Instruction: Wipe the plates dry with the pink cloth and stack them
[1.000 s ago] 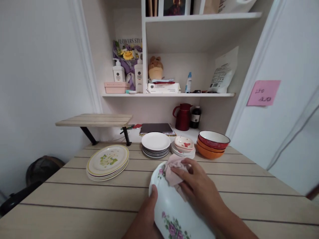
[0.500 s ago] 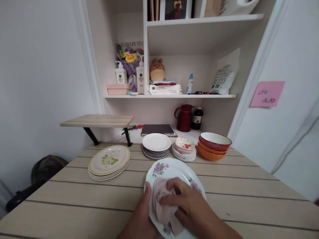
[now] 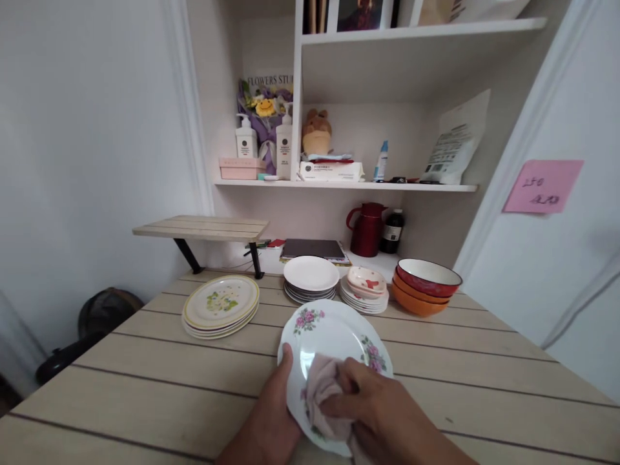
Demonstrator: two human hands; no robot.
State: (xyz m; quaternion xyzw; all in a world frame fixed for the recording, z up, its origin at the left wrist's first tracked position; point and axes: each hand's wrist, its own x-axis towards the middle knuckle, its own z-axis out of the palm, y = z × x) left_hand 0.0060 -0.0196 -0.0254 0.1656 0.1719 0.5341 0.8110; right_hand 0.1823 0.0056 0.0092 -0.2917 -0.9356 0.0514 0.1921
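My left hand (image 3: 275, 407) grips the left rim of a white plate (image 3: 334, 326) with pink flowers, its thumb over the edge and its other fingers hidden beneath. The plate is tilted toward me above the table. Bunched in my right hand (image 3: 371, 403) is a pale pink cloth (image 3: 323, 387), pressed against the lower middle of the plate's face. Beyond the plate stand a stack of white plates (image 3: 311, 274) and small patterned dishes (image 3: 367, 281) on more white plates.
At the left lies a stack of yellow-rimmed plates (image 3: 221, 302), near a small raised wooden shelf (image 3: 203, 227). Nested red and orange bowls (image 3: 426, 287) stand at the right. A red jug (image 3: 367, 229) and a dark bottle (image 3: 392, 231) are behind, under the wall shelf (image 3: 349, 186).
My right hand and the cloth have moved down the plate, baring more of its centre. The plate's tilt has shifted slightly. The camera view has turned a little to the left.
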